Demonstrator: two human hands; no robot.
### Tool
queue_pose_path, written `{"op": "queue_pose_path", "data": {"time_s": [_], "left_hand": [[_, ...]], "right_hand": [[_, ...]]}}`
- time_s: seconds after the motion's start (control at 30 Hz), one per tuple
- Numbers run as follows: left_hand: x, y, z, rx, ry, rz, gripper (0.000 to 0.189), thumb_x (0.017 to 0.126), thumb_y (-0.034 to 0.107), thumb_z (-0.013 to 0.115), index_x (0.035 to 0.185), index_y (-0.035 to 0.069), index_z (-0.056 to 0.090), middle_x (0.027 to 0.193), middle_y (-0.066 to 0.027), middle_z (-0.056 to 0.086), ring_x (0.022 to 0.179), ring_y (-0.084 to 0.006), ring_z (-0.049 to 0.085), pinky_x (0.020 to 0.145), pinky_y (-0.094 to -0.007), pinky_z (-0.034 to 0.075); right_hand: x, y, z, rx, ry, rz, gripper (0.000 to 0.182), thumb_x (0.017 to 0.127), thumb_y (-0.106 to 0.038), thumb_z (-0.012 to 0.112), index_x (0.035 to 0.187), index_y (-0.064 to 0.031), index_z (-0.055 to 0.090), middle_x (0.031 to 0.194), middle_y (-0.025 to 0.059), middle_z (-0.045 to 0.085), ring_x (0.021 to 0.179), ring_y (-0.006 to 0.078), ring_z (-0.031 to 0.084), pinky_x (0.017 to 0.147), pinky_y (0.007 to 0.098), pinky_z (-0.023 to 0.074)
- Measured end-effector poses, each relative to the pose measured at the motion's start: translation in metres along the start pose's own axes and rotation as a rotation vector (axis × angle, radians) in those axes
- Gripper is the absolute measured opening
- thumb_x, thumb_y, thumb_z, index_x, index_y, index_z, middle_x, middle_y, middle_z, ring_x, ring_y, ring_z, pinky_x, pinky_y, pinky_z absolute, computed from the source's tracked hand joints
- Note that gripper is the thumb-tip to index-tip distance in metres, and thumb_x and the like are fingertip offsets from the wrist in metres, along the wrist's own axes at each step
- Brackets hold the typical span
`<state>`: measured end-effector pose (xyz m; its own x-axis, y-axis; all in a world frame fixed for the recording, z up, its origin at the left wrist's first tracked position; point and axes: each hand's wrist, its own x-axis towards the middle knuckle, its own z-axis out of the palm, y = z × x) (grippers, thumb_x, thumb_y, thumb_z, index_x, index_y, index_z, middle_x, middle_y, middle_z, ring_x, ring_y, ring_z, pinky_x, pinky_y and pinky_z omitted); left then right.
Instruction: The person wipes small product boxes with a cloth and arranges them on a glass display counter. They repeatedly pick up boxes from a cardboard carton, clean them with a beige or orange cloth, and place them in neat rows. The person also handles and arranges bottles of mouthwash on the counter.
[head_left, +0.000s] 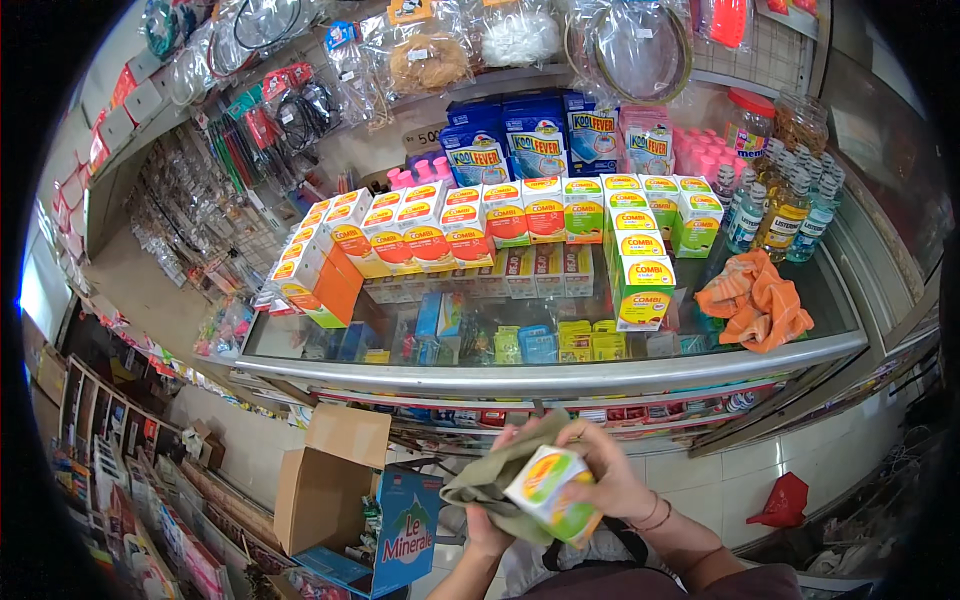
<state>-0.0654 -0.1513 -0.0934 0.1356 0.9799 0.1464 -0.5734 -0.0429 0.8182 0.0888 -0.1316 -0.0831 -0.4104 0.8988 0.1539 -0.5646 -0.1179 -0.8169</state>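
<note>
A white, green and orange Combi medicine box (553, 491) is gripped in my right hand (609, 476), tilted in front of my body. My left hand (491, 529) holds a grey-green cloth (501, 476) behind and against the box; the cloth covers most of its fingers. Beyond both hands is a glass display counter (555, 373) with a metal front edge. On its top, Combi boxes (465, 229) with orange and red fronts stand in a row, and green-fronted Combi boxes (643, 292) form a column running towards me.
A crumpled orange cloth (754, 301) lies on the counter's right side, near Listerine bottles (784, 217). KoolFever packs (534, 146) stand behind the boxes. An open cardboard carton (409, 517) sits at lower left. A red object (780, 501) lies on the tiled floor.
</note>
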Motion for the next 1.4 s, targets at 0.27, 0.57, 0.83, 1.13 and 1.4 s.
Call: {"op": "queue_pose_path", "data": {"time_s": [0.27, 0.57, 0.83, 1.13, 1.4], "left_hand": [[0.006, 0.002, -0.004, 0.420, 0.124, 0.329, 0.065, 0.077, 0.042, 0.068, 0.111, -0.011, 0.053, 0.125, -0.0274, 0.048, 0.116, -0.0340, 0.049, 0.098, -0.0407, 0.038], [-0.004, -0.001, 0.020, 0.812, 0.013, 0.586, 0.036, 0.081, 0.009, 0.056, 0.115, -0.004, 0.057, 0.133, -0.0348, 0.036, 0.124, -0.0470, 0.037, 0.099, -0.0480, 0.035], [-0.023, -0.024, -0.014, 0.982, -0.097, 0.580, 0.052, 0.076, 0.026, 0.070, 0.115, -0.005, 0.056, 0.125, -0.0243, 0.051, 0.121, -0.0341, 0.046, 0.101, -0.0440, 0.035], [-0.009, 0.002, 0.007, 0.079, 0.112, -0.171, 0.058, 0.081, 0.010, 0.066, 0.131, -0.004, 0.040, 0.135, -0.0152, 0.042, 0.121, -0.0198, 0.044, 0.102, -0.0332, 0.033], [-0.019, 0.014, -0.005, 0.317, 0.350, -0.337, 0.039, 0.079, 0.000, 0.060, 0.117, -0.002, 0.052, 0.108, -0.0101, 0.059, 0.100, -0.0202, 0.058, 0.086, -0.0313, 0.046]], "right_hand": [[-0.008, 0.018, 0.026, -0.989, 0.097, -0.181, 0.078, 0.077, -0.038, 0.068, 0.131, 0.0059, 0.032, 0.114, 0.0223, 0.045, 0.107, 0.0370, 0.046, 0.091, 0.0452, 0.0357], [-0.007, 0.029, 0.023, -0.413, 0.190, -0.267, 0.098, 0.081, -0.066, 0.045, 0.140, 0.0050, 0.013, 0.143, 0.0160, 0.024, 0.134, 0.0235, 0.021, 0.109, 0.0365, 0.0163], [0.014, 0.001, 0.010, 0.193, 0.353, -0.282, 0.094, 0.078, -0.073, 0.040, 0.142, -0.0073, 0.018, 0.120, 0.0071, 0.046, 0.102, 0.0206, 0.053, 0.089, 0.0367, 0.0442], [0.002, 0.036, 0.004, -0.744, 0.183, -0.639, 0.103, 0.058, -0.033, 0.085, 0.135, -0.0002, 0.024, 0.110, 0.0120, 0.044, 0.104, 0.0244, 0.043, 0.089, 0.0356, 0.0377], [-0.004, 0.001, -0.013, -0.864, 0.380, -0.572, 0.083, 0.062, -0.031, 0.080, 0.128, 0.0048, 0.043, 0.112, 0.0126, 0.039, 0.098, 0.0208, 0.047, 0.086, 0.0328, 0.0403]]}}
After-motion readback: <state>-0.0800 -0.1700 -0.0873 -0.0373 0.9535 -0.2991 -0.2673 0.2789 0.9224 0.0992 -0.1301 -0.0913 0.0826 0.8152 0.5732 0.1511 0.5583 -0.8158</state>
